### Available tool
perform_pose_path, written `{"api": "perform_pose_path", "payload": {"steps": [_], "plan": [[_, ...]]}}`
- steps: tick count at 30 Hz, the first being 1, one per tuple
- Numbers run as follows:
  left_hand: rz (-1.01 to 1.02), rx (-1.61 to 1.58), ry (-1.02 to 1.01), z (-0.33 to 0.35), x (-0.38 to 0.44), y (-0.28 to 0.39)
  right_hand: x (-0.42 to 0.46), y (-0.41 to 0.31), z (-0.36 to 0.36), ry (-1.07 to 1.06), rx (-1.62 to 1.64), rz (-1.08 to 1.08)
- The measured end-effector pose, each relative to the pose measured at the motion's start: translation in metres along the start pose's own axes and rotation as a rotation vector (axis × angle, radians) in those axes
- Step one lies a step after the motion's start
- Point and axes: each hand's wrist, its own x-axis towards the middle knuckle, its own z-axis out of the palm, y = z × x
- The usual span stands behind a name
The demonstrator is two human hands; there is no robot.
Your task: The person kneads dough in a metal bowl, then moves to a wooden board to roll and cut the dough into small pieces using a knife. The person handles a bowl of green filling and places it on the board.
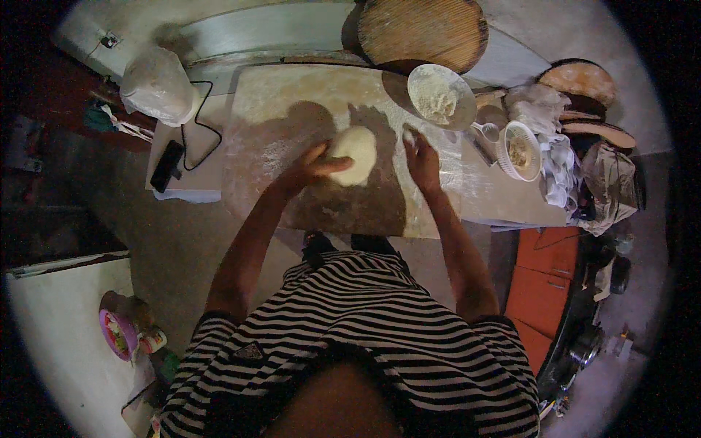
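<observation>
A rounded piece of pale dough (358, 156) lies on a floured wooden board (350, 216). My left hand (315, 164) is at the dough's left edge, its thumb laid across the lower part and its other fingers spread apart from the thumb. Over the right part of the board is my right hand (421, 161), apart from the dough, with its fingers drawn together. Something whitish shows at its fingertips, too small to tell whether it is flour on the skin or held. Just beyond that hand, a white bowl (471, 117) contains flour (435, 101).
A white plastic basket (517, 174), a strainer-like utensil (486, 131) and crumpled plastic bags (536, 107) crowd the table's right side. A bag-covered object (159, 87) with a black cord stands at left, near a black device (167, 167). A round slatted board (424, 35) leans behind.
</observation>
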Motion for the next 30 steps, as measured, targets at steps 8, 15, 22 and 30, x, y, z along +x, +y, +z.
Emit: {"api": "perform_pose_path", "payload": {"steps": [8,15,22,30], "plan": [[-0.007,-0.108,0.026,0.003,0.025,-0.048,0.074,-0.032,0.048,-0.355,0.136,-0.108],[0.109,0.243,0.133,0.018,-0.005,-0.020,0.001,-0.062,0.074,-0.135,-0.508,-0.304],[0.140,0.459,0.337,0.045,0.006,-0.045,0.021,-0.057,0.096,-0.035,-0.601,-0.334],[-0.157,0.273,0.151,0.012,0.049,-0.041,0.081,-0.049,0.118,-0.232,-0.585,-0.188]]}}
